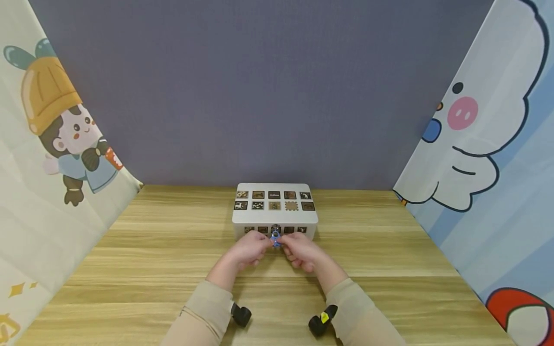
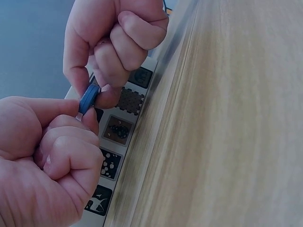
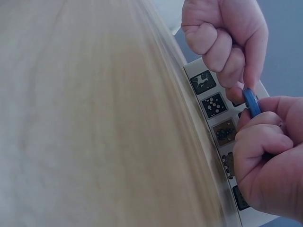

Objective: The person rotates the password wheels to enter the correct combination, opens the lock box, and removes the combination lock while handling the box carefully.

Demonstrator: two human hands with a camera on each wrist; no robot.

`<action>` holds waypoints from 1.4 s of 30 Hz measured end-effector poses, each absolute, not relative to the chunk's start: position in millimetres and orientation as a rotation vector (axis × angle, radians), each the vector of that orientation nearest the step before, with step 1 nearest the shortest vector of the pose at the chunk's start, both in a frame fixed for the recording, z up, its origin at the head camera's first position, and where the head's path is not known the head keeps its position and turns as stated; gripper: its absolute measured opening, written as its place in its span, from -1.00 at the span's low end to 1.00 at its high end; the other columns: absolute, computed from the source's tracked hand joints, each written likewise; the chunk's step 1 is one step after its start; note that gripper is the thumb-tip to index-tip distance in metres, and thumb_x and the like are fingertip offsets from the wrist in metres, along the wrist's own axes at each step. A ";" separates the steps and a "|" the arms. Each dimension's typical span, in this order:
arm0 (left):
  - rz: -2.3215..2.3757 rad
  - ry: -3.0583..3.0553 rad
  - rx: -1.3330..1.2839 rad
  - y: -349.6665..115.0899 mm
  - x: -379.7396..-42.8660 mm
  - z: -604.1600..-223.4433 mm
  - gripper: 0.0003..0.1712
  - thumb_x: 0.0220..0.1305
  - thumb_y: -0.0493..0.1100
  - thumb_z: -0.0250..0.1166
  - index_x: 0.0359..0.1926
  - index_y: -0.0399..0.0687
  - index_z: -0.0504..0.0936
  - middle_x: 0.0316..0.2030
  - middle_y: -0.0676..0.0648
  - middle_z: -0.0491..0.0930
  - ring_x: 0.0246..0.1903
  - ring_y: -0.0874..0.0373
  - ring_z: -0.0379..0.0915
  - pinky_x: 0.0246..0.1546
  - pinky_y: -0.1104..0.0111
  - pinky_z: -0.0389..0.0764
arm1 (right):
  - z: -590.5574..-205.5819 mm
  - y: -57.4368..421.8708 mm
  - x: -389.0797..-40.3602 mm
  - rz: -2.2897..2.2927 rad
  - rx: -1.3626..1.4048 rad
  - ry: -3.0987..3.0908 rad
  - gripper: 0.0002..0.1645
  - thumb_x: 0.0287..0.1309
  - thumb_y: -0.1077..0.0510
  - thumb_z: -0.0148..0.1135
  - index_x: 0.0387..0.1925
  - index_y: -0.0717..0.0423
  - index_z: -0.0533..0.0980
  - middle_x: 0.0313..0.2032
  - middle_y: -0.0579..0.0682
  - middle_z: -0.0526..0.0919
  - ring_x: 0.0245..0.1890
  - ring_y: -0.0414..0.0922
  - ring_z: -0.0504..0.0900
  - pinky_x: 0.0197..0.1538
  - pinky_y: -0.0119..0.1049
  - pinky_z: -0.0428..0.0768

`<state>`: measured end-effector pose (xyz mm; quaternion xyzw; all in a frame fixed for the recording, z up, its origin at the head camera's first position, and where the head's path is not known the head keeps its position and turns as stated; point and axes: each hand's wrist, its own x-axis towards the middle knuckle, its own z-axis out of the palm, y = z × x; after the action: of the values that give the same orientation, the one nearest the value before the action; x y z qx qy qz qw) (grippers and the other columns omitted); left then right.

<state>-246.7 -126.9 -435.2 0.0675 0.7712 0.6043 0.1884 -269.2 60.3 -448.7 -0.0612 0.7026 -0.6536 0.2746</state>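
A white box (image 1: 277, 216) with small dark square pictures on its lid and front lies on the table, a metal latch (image 1: 275, 228) at the middle of its front. At that latch is a small blue padlock (image 1: 275, 239). From the left side my left hand (image 1: 251, 249) pinches the padlock between thumb and forefinger, the other fingers curled in. Opposite it, my right hand (image 1: 302, 251) pinches the same padlock. Both wrist views show the fingertips of the two hands meeting at the blue padlock (image 2: 88, 98), covering much of it.
The wood-grain table (image 1: 173, 250) stretches to both sides of the box and in front of it. Behind stands a grey-purple panel (image 1: 268, 96). Cartoon-printed cloths hang at the left (image 1: 26, 216) and right (image 1: 510, 192). A small black camera is strapped on each sleeve.
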 end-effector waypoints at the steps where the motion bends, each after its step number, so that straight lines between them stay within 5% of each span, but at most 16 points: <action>1: 1.697 2.172 0.188 -127.1 -246.4 -434.8 -0.66 0.33 -0.14 0.10 -0.17 -0.40 0.57 -0.79 0.13 0.16 -0.84 0.29 0.02 -0.84 0.49 0.13 | -448.3 60.8 -269.1 -1.758 -0.165 1.884 -0.55 0.18 0.00 0.13 -0.24 0.40 0.45 -0.78 -0.18 0.15 -0.81 -0.28 0.03 -0.76 -0.44 0.02; 34: 1.688 2.158 0.196 -128.3 -248.4 -437.2 -0.67 0.34 -0.16 0.08 -0.16 -0.41 0.57 -0.79 0.12 0.17 -0.84 0.29 0.02 -0.83 0.49 0.15 | -432.4 80.2 -271.7 -1.673 -0.187 2.038 -0.51 0.19 0.00 0.16 -0.18 0.43 0.41 -0.77 -0.18 0.13 -0.81 -0.25 0.06 -0.78 -0.42 0.07; 42: 1.688 2.146 0.189 -128.3 -248.3 -438.0 -0.67 0.34 -0.15 0.09 -0.13 -0.39 0.57 -0.78 0.12 0.18 -0.84 0.29 0.03 -0.83 0.49 0.15 | -438.4 76.7 -272.0 -1.654 -0.240 2.054 -0.62 0.21 -0.02 0.15 -0.15 0.23 0.56 -0.78 -0.18 0.15 -0.82 -0.26 0.06 -0.79 -0.42 0.09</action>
<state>-248.3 -128.3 -438.0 0.0677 0.7681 0.6041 0.2013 -272.0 76.7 -438.4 -0.0877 0.7523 -0.6056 0.2442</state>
